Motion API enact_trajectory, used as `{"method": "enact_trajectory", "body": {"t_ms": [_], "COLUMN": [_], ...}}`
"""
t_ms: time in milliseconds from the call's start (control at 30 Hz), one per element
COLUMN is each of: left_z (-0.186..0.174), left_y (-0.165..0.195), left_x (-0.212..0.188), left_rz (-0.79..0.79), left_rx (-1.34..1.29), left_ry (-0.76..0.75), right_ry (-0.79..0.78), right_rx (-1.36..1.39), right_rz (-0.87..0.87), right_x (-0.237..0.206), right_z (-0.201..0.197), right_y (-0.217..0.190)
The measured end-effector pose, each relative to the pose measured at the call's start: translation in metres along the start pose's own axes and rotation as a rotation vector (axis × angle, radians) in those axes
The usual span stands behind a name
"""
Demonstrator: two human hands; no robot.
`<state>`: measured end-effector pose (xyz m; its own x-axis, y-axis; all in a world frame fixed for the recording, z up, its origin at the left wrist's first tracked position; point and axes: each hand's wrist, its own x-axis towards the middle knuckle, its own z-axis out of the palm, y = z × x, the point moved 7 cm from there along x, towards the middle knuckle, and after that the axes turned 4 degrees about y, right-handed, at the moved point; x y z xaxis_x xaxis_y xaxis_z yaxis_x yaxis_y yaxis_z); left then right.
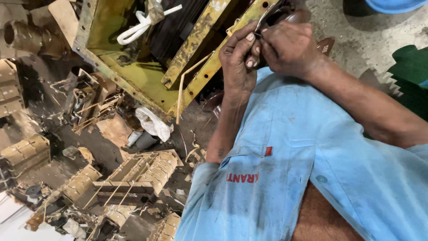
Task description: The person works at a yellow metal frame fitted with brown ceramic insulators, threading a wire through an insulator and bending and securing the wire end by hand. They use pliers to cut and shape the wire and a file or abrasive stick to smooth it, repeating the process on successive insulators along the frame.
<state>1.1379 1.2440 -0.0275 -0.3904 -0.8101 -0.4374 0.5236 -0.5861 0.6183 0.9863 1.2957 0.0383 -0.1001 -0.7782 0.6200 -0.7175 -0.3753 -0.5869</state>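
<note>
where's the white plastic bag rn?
Head view, left of centre: the crumpled white plastic bag lies on the dirty floor just below the yellow metal frame, above the tan wound coil block.

We are pinching a thin, pale metal strip (266, 13) between the fingertips of both hands, up against the edge of the yellow metal frame (196, 40). The strip is curving upward from our fingers, and the chipped, grimy frame is lying tilted on the floor.
</note>
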Motion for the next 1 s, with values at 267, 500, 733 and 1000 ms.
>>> {"method": "enact_trajectory", "body": {"t_ms": [267,500,733,1000], "left_z": [0.01,0.016,0.02,0.008], "left_y": [-0.002,0.0,-0.007,-0.02], "left_x": [-0.008,-0.011,-0.015,-0.015], "left_rz": [0.005,0.011,0.05,-0.041], "left_rx": [0.033,0.043,0.129,0.145], "left_ry": [-0.044,-0.07,-0.085,-0.192], "right_ry": [0.009,-0.104,-0.193,-0.238], "right_rx": [-0.044,-0.176,0.878,1.31], "right_rz": [-0.062,-0.03,1.07,0.999], "right_x": [0.027,0.014,-0.041,-0.066], "right_z": [-0.025,-0.013,0.003,0.037], "right_y": [-0.019,0.002,0.048,0.023]}}
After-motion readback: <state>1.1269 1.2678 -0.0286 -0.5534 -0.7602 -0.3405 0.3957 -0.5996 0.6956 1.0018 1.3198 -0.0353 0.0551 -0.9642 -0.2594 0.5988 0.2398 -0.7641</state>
